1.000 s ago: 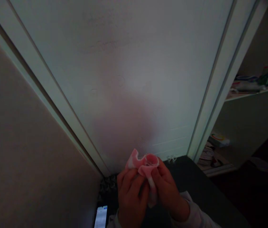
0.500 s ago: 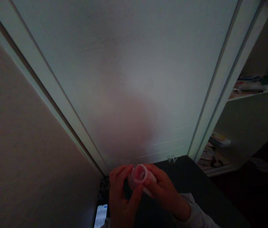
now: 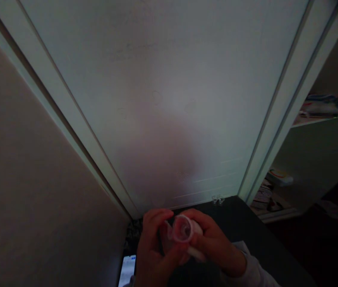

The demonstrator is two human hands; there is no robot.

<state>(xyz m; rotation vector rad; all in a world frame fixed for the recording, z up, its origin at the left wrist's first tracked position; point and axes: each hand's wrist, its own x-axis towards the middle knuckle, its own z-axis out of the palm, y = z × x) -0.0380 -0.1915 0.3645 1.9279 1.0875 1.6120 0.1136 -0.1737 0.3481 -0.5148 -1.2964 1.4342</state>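
Both hands meet low in the middle of the view, in dim light. My left hand (image 3: pixel 152 251) and my right hand (image 3: pixel 213 243) are closed around a small pink sock (image 3: pixel 182 231), rolled so that its round opening faces me. The left thumb presses against the roll from below. The right fingers wrap over its top and right side. A pale sleeve covers my right wrist.
A white door (image 3: pixel 169 99) in a pale frame fills the view ahead, with a beige wall (image 3: pixel 22 179) on the left. A lit phone (image 3: pixel 127 270) lies bottom left on a dark surface. White shelves (image 3: pixel 321 119) with items stand on the right.
The pink sock, held up loosely and unrolled a second ago, has been rolled into a tight round bundle and lowered a little between both hands.
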